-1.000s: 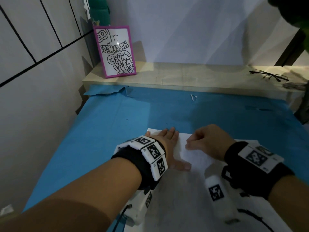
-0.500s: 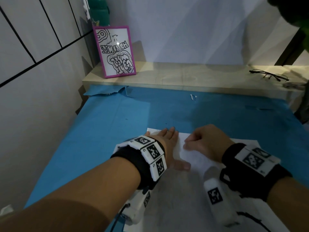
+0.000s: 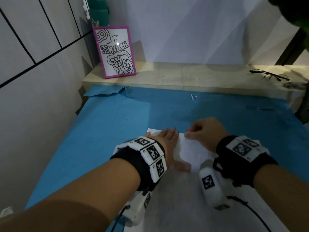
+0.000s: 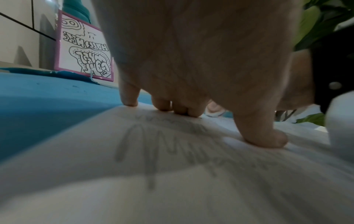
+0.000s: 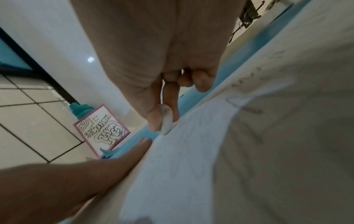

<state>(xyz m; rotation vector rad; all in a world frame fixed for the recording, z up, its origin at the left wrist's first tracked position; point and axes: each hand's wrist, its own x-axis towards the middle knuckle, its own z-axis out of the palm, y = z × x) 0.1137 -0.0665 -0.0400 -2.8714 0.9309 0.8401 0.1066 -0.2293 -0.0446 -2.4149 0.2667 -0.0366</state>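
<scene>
A white sheet of paper (image 3: 192, 153) with faint pencil drawing lies on the blue table cover (image 3: 117, 131). My left hand (image 3: 168, 144) lies flat on the sheet's far left corner, fingers straight and thumb spread, pressing it down; the left wrist view shows the fingertips (image 4: 128, 103) on the paper (image 4: 172, 174). My right hand (image 3: 204, 133) is curled just right of it, near the sheet's far edge. In the right wrist view its thumb and forefinger pinch a small white eraser (image 5: 166, 119) whose tip touches the paper (image 5: 210, 151).
A wooden ledge (image 3: 184, 76) runs along the back wall. On it stand a purple-framed drawing (image 3: 115, 52) and a green bottle (image 3: 98, 10) at the left, and glasses (image 3: 269, 76) lie at the right. A tiled wall closes the left side. Torn blue cover (image 3: 117, 92) curls at the back.
My right hand has slid a little away from me, toward the paper's far edge, still holding the eraser. The left hand and the sheet have stayed put.
</scene>
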